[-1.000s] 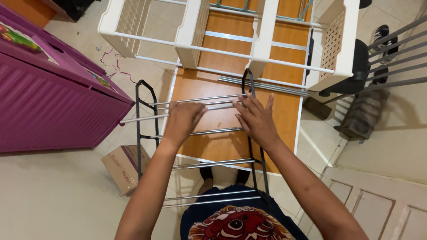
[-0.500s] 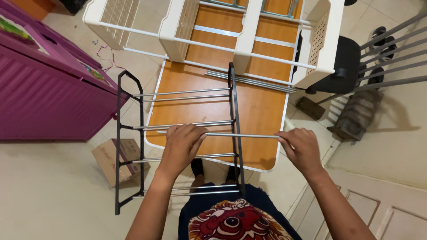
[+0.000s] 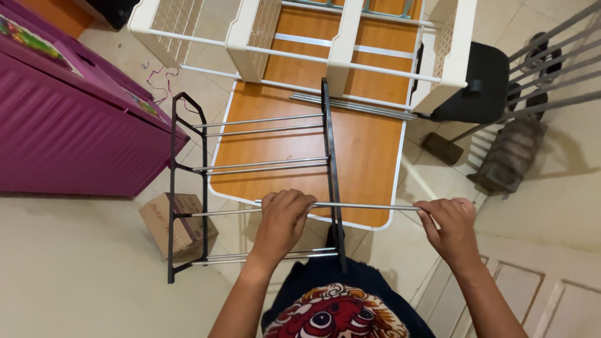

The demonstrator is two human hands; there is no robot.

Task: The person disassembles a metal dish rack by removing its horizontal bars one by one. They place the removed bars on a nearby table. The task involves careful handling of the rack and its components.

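Note:
A black-framed shoe rack with silver crossbars stands in front of me, its right side frame rising over a low orange table. A loose silver rod runs level across that side frame. My left hand grips the rod's left part, just left of the frame. The rod's right end is pinched in my right hand, well clear of the rack.
The orange table top lies on the floor with spare silver rods on it. White plastic racks stand behind. A purple cabinet is at the left, a cardboard box under the rack, a black box at right.
My hands went from the rack's middle bars to holding one rod. The right hand has drawn it out rightward past the side frame. The view has shifted so the rack sits further left.

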